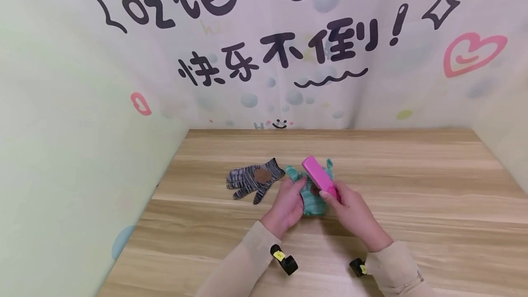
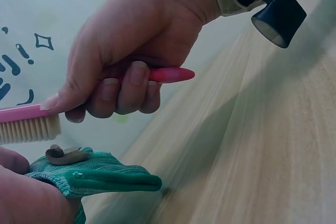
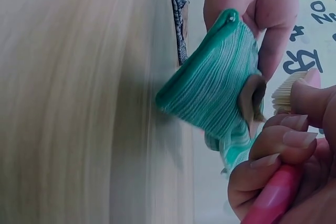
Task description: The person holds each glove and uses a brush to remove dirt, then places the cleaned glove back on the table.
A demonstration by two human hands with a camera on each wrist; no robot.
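My left hand (image 1: 286, 203) grips a green striped knit glove (image 1: 314, 204) by its side, thumb on top. On the glove's upper face lies a brown, curled, clay-like lump (image 3: 252, 98). A pink brush (image 1: 317, 173) with pale bristles (image 2: 29, 130) is in my right hand (image 1: 352, 207), whose fingers wrap the handle while the thumb lies along the back. The bristles face down, close over the brown lump in the left wrist view. In the right wrist view, the glove's cuff edge (image 3: 194, 61) stands out over the table.
A grey and black knit glove (image 1: 247, 180) with a brown patch (image 1: 262, 175) lies flat on the wooden table (image 1: 412, 173), left of the hands. Behind the table hangs a white printed cloth (image 1: 280, 100). A pale wall (image 1: 82, 150) borders the left side.
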